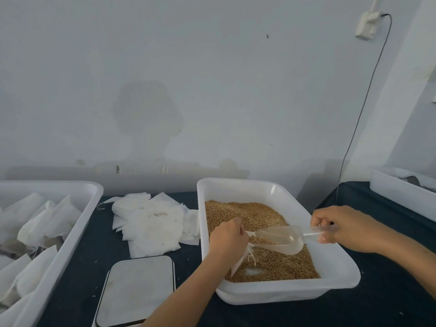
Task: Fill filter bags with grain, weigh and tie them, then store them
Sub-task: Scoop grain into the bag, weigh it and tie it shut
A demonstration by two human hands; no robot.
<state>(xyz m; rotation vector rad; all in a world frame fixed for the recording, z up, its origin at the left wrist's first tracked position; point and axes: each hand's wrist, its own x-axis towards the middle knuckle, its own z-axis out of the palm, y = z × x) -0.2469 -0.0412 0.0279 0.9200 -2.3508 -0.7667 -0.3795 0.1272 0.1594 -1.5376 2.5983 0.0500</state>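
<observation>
Scooping: clear plastic scoop (280, 239) tilted, mouth at the bag opening, some grain inside.
Right hand (339, 228): fingers curled round the scoop handle.
Left hand (227, 239): pinched the top of a white filter bag (240, 260), hanging below the grip over the grain (247, 213).
Grain tub (236, 187): beneath both hands.
Left of the grip: scale (136, 289), empty bags (151, 223), tub of filled bags (77, 192).

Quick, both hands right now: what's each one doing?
Left hand: closed, holding a filter bag open over the grain tray.
Right hand: closed, gripping the clear scoop.
</observation>
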